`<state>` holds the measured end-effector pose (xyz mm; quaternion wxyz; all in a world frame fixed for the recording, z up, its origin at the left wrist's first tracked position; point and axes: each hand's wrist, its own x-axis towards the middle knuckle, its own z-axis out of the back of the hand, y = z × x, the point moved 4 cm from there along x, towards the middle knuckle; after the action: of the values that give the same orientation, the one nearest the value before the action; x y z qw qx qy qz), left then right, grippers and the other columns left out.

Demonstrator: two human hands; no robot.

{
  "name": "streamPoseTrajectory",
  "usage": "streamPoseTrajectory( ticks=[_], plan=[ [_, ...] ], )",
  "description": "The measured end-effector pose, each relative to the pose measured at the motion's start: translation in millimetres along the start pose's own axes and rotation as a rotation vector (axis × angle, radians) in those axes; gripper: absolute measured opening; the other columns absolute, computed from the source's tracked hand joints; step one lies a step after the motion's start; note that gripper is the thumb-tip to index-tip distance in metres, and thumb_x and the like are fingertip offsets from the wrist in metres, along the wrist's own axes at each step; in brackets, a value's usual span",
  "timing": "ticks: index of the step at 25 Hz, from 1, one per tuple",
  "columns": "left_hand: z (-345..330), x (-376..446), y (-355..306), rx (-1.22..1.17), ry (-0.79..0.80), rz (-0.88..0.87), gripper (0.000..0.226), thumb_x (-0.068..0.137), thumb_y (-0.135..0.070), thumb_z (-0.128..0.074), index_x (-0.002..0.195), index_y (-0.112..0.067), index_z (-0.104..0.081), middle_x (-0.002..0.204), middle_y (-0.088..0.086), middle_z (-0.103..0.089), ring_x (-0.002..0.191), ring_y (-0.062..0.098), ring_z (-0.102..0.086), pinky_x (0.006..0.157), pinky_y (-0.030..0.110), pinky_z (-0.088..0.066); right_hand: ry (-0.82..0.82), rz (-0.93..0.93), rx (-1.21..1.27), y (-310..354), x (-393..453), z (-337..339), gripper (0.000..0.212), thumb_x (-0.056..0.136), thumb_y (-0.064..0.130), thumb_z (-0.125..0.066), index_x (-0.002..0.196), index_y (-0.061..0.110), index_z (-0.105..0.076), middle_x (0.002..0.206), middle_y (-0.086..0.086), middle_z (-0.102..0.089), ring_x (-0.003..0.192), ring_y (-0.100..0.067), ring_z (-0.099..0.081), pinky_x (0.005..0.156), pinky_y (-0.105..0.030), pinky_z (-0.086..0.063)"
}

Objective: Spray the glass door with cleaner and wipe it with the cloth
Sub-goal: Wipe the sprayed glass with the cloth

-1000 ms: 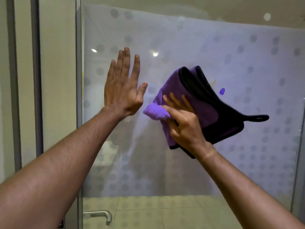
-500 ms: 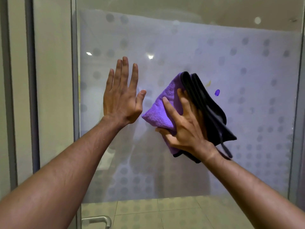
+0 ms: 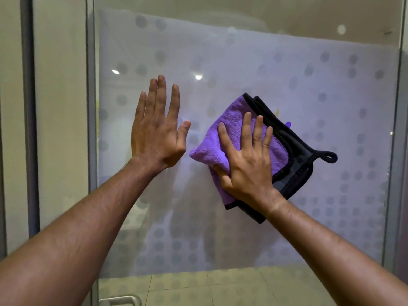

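- Glass door: frosted panel with rows of round dots, filling most of the view; clear strip along the top edge and along the bottom, where floor tiles show through.
- Cloth: purple, folded, with black trim and a black hanging loop at its 3 o'clock corner; lies flat against the glass, right of centre.
- Right hand: fingers straight and spread toward 12 o'clock, palm pressing the cloth onto the glass; thumb points toward 9 o'clock along the cloth's lower purple fold (whether it tucks under that fold cannot be told).
- Left hand: fingers straight and together, pointing to 12 o'clock, holding nothing; palm faces the glass at 9 o'clock from the cloth, just beside it and apart from it (contact with the glass cannot be told).
- Purple mark: small, on the glass at the cloth's 2 o'clock edge, partly hidden by the black trim.
- Door frame: grey vertical edge at 9 o'clock of the left hand; a pale wall panel beyond it.
- Door handle: metal bar, at 6 o'clock of the left hand, cut off by the bottom edge.
- Forearms: both bare, covering the lower corners of the view.
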<state>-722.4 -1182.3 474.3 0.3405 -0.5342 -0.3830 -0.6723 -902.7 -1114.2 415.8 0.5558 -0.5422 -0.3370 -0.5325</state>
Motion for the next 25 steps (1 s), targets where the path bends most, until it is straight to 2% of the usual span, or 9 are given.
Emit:
streamPoseTrajectory(
  ticks=[4, 8, 11, 13, 16, 17, 19, 22, 25],
  plan=[
    [2.0, 0.1, 1.4, -0.007, 0.012, -0.003, 0.074, 0.095, -0.047, -0.029, 0.156, -0.012, -0.005, 0.163, 0.018, 0.001, 0.152, 0.028, 0.003, 0.123, 0.043, -0.002, 0.009, 0.061, 0.033, 0.4, -0.3, 4.0, 0.065, 0.093, 0.046, -0.046, 0.149, 0.014, -0.041, 0.154, -0.038, -0.023, 0.142, -0.061, -0.015, 0.113, -0.072, -0.015],
    [2.8, 0.5, 1.7, -0.005, 0.020, 0.000, 0.075, 0.095, -0.050, -0.026, 0.156, -0.014, -0.004, 0.164, 0.016, 0.003, 0.152, 0.027, 0.005, 0.123, 0.042, -0.001, 0.024, 0.165, 0.055, -8.7, -22.5, 6.8, 0.062, 0.086, 0.026, -0.047, 0.144, 0.006, -0.047, 0.149, -0.038, -0.034, 0.139, -0.060, -0.025, 0.112, -0.072, -0.022],
    [3.6, 1.5, 2.3, -0.005, 0.022, 0.000, 0.075, 0.095, -0.050, -0.026, 0.156, -0.014, -0.003, 0.164, 0.016, 0.004, 0.152, 0.026, 0.005, 0.123, 0.042, -0.001, 0.043, 0.247, -0.005, -19.2, -44.4, 7.9, 0.065, 0.080, 0.025, -0.056, 0.142, 0.008, -0.051, 0.147, -0.036, -0.039, 0.137, -0.057, -0.032, 0.109, -0.072, -0.027],
    [2.4, 0.3, 2.3, 0.006, 0.022, 0.010, 0.075, 0.095, -0.049, -0.027, 0.156, -0.013, -0.002, 0.163, 0.017, 0.004, 0.152, 0.027, 0.005, 0.123, 0.043, -0.002, -0.018, 0.147, -0.005, -20.9, -38.2, 9.1, 0.064, 0.081, 0.028, -0.054, 0.143, 0.011, -0.050, 0.148, -0.035, -0.039, 0.138, -0.056, -0.032, 0.108, -0.073, -0.028],
    [0.8, -0.7, -0.9, 0.001, 0.009, -0.001, 0.075, 0.094, -0.047, -0.027, 0.156, -0.012, -0.004, 0.163, 0.018, 0.002, 0.152, 0.028, 0.003, 0.123, 0.044, -0.003, -0.106, -0.057, 0.076, -2.4, -20.6, 6.4, 0.068, 0.077, 0.021, -0.057, 0.145, 0.015, -0.049, 0.151, -0.036, -0.032, 0.142, -0.054, -0.025, 0.112, -0.072, -0.020],
    [1.0, 0.1, -1.5, -0.003, 0.003, -0.006, 0.075, 0.094, -0.047, -0.028, 0.156, -0.012, -0.005, 0.163, 0.018, 0.001, 0.152, 0.028, 0.003, 0.123, 0.044, -0.003, -0.104, -0.054, 0.109, 4.1, -20.5, 4.6, 0.070, 0.076, 0.020, -0.059, 0.145, 0.016, -0.049, 0.152, -0.036, -0.030, 0.144, -0.052, -0.023, 0.114, -0.070, -0.017],
    [1.5, 0.7, -1.2, -0.007, -0.002, -0.007, 0.074, 0.094, -0.046, -0.029, 0.156, -0.011, -0.006, 0.163, 0.018, 0.000, 0.152, 0.029, 0.002, 0.123, 0.043, -0.002, -0.042, 0.070, 0.146, 7.6, -32.5, 2.3, 0.073, 0.074, 0.020, -0.066, 0.145, 0.016, -0.048, 0.153, -0.036, -0.027, 0.145, -0.050, -0.022, 0.117, -0.066, -0.015],
    [2.5, -2.4, -4.1, -0.030, 0.007, 0.021, 0.074, 0.094, -0.045, -0.029, 0.156, -0.011, -0.006, 0.163, 0.017, 0.002, 0.152, 0.028, 0.003, 0.123, 0.042, -0.001, 0.046, 0.232, 0.049, -10.2, -58.2, 6.5, 0.077, 0.066, 0.013, -0.073, 0.140, 0.015, -0.054, 0.150, -0.034, -0.035, 0.142, -0.049, -0.031, 0.115, -0.062, -0.025],
    [2.6, -6.3, -6.9, -0.039, 0.024, 0.031, 0.075, 0.094, -0.046, -0.028, 0.156, -0.011, -0.005, 0.163, 0.017, 0.003, 0.152, 0.027, 0.005, 0.123, 0.042, 0.000, -0.036, 0.083, 0.027, -29.4, -69.6, 10.0, 0.072, 0.066, 0.007, -0.071, 0.137, 0.015, -0.058, 0.147, -0.033, -0.041, 0.138, -0.048, -0.039, 0.111, -0.062, -0.034]
  ],
)
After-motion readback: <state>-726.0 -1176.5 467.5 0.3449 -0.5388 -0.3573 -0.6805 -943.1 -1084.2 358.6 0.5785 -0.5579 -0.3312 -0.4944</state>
